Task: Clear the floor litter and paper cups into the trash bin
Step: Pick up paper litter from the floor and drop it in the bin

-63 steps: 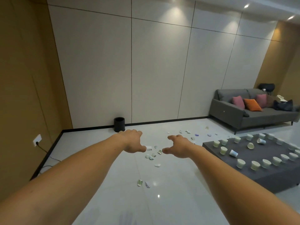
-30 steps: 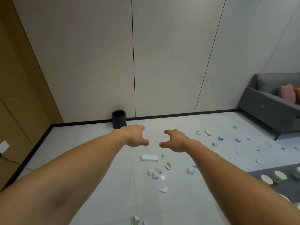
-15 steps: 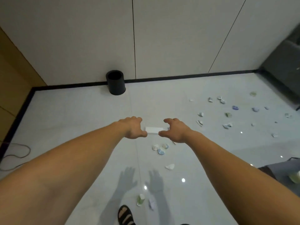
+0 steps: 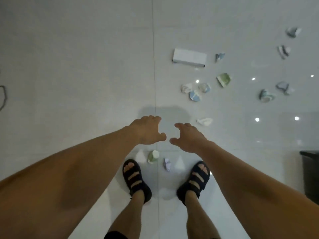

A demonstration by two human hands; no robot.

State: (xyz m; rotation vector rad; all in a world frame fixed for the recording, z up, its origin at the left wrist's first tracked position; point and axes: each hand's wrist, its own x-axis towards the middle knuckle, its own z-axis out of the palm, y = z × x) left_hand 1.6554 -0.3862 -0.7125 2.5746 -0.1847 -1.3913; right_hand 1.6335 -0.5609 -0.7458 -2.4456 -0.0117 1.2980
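No legible text, label, brand, number or sign is shown. The white box [image 4: 189, 57] and the coloured print on the crumpled paper scraps [image 4: 223, 80] are too blurred to be read.

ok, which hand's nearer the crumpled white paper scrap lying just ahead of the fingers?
Right. The right hand is just left of the crumpled white paper scrap in view; the left hand is farther left, past the right hand. Neither touches it.

scraps [image 4: 223, 80] on floor: 12 | box [image 4: 189, 57]: 1 | sandals [image 4: 136, 180]: 2 | cable loop [image 4: 3, 97]: 1 | dark block [image 4: 310, 175] at right edge: 1
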